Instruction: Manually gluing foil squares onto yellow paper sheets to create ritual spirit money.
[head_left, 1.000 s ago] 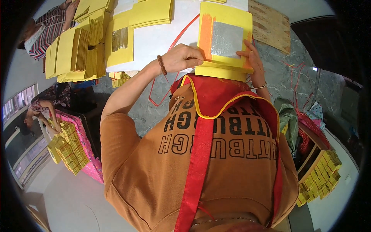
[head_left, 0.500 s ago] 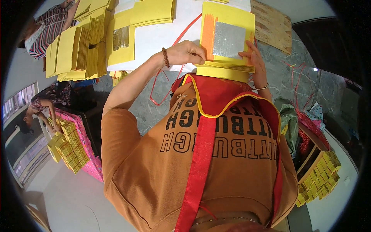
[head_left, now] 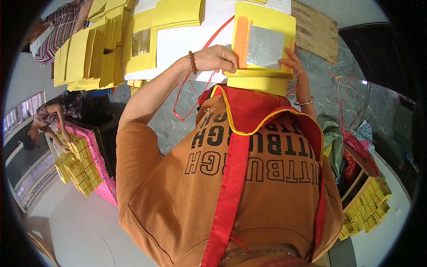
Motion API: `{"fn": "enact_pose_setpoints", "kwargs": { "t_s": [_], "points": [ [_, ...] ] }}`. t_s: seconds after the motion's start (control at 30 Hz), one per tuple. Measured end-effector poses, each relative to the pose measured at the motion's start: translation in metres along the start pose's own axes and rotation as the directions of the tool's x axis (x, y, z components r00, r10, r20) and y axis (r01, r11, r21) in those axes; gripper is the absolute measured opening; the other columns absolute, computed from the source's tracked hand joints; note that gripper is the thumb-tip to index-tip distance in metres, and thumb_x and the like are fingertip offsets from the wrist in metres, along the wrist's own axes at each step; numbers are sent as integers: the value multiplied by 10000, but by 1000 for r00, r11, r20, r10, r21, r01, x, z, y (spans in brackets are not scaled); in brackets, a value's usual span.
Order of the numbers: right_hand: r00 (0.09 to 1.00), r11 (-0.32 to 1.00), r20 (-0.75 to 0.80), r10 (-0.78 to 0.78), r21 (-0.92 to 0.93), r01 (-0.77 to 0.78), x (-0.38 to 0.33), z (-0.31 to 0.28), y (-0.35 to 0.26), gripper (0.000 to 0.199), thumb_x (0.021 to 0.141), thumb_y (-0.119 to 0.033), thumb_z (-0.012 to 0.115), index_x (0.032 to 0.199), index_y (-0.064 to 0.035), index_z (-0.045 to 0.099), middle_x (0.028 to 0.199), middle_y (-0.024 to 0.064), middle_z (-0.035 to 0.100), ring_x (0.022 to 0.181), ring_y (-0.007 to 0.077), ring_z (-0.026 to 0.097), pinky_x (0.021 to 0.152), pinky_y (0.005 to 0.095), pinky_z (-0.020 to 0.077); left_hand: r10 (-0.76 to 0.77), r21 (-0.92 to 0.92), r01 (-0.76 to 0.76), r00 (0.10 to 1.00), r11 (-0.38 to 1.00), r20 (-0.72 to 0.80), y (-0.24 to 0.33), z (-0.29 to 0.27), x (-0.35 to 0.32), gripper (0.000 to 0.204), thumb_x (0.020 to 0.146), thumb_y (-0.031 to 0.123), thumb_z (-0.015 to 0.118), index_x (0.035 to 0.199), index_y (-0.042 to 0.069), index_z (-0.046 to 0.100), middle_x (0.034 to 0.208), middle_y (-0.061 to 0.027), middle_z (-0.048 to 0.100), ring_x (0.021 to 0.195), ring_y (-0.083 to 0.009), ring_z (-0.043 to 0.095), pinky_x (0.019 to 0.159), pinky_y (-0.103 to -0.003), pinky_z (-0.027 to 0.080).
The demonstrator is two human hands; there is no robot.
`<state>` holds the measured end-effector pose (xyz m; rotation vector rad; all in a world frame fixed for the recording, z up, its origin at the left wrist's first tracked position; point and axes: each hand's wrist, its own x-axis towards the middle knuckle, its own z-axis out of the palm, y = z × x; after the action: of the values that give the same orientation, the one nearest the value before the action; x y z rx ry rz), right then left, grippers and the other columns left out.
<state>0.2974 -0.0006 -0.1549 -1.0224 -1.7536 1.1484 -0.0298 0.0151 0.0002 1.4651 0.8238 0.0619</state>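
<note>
A stack of yellow paper sheets (head_left: 267, 15) lies on the white table edge in front of me. Its top sheet carries a silver foil square (head_left: 265, 46) and orange bands at the sides. My left hand (head_left: 217, 58), with a brown bead bracelet at the wrist, is closed, thumb and fingertips pinching the near left edge of the sheets. At the right edge is my right hand (head_left: 297, 71), its fingers stretched over the paper beside the foil. Its thumb is hidden. Below the pinched edge, a band of yellow paper (head_left: 258, 86) shows against my red apron (head_left: 267, 107).
Tall stacks of yellow paper (head_left: 89, 55) fill the table's left side. A red strap (head_left: 218, 32) loops beside the sheets. At left, another person handles yellow bundles (head_left: 84, 164) on a pink cloth (head_left: 104, 178). More yellow bundles (head_left: 367, 207) stand at lower right.
The picture has shifted very slightly. The fingers of my right hand have drawn back a little to the right over the sheet; my left hand keeps its pinch.
</note>
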Motion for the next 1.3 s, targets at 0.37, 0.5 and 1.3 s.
{"fn": "enact_pose_setpoints", "kwargs": {
  "t_s": [0.37, 0.5, 1.3],
  "points": [
    [994, 996, 99, 35, -85, -27, 3, -3, -100, 630, 658, -523, 682, 1161, -159, 576, 1408, 89, 332, 1307, 262, 275, 1070, 407, 187, -1, -17, 1, 1000, 1000, -20, -2, 1, 1, 159, 794, 166, 604, 820, 25, 673, 653, 17, 576, 596, -59, 484, 558, -226, 396],
    [984, 996, 178, 31, -84, -16, 4, -8, -100, 726, 578, -430, 751, 1220, -172, 530, 1432, 91, 284, 1333, 263, 221, 1076, 414, 171, 5, -23, -5, 1000, 1000, -11, -1, 0, 2, 155, 788, 163, 608, 815, 25, 674, 648, 18, 570, 590, -59, 480, 553, -227, 391],
    [988, 995, 133, 79, 56, -87, 5, -7, -95, 910, 650, -814, 423, 1245, -130, 506, 1421, 108, 303, 1334, 266, 233, 1075, 419, 179, -75, 91, 73, 997, 993, 21, 2, 0, 5, 164, 766, 168, 588, 720, 14, 623, 622, 22, 525, 591, -70, 453, 568, -252, 382]
  ]
}}
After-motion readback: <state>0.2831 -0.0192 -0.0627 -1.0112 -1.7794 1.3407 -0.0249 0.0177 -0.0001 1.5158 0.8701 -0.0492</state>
